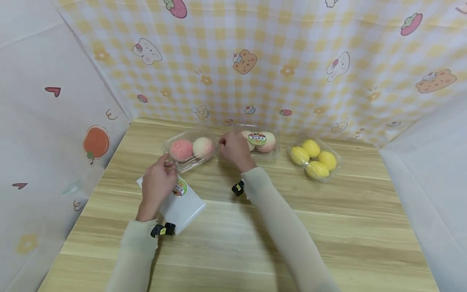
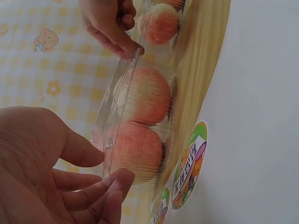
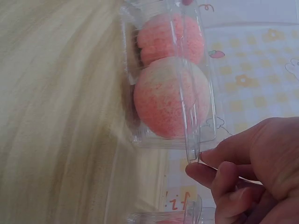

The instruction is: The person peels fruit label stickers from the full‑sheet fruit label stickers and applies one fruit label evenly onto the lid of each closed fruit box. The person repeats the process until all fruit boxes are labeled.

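seen from the head camera, a clear ribbed plastic box [image 1: 193,164] holds two speckled round fruits [image 1: 181,150] (one pink, one mostly cream); a second box [image 1: 276,142] at its 3 o'clock holds two more; a third box [image 1: 338,164], farther that way, holds four yellow fruits [image 1: 310,149]. one white sheet [image 1: 186,213] lies near 6 o'clock. left hand [image 1: 158,182] and right hand [image 1: 237,148] pinch the first box's rim, at 2 and 9 o'clock from their respective fingertips.
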Demonstrator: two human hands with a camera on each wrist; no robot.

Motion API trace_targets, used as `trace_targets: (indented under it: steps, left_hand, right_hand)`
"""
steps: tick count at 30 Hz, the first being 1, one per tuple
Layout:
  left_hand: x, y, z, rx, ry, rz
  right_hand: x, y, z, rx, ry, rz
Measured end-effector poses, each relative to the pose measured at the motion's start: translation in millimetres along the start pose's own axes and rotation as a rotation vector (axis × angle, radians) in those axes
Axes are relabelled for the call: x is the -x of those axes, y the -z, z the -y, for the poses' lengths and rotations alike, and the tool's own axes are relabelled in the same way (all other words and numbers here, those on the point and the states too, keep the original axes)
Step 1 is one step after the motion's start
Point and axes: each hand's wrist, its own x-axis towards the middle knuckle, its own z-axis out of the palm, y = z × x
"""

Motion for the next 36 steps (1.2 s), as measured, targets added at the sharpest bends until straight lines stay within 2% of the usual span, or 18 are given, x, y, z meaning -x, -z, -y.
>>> trace_targets:
  steps: [9,18,22,30,36]
  left_hand:
    - [0.1,3.0,3.2,-0.002,0.003,-0.011]
    - [-0.2,10.4,6.5,-0.007,0.01,0.025]
    - [0.4,12.5,7.6,-0.006,0.017,0.039]
    - [-0.3,14.0,6.9,0.01,0.024,0.061]
    - [0.3,14.9,7.5,0.014,0.016,0.074]
  right_hand:
    - [16.1,-4.7,-0.6,0.067,0.068,-0.066]
    - [36.6,-8.4,-0.7,0.092,0.117,-0.115]
    - [46.6,-10.1,-0.6,0.067,0.119,-0.115]
    - [60.4,-14.1,-5.7,-0.071,0.068,-0.159]
    - [71.0,-14.4,-8.3,-0.135,0.044,-0.137]
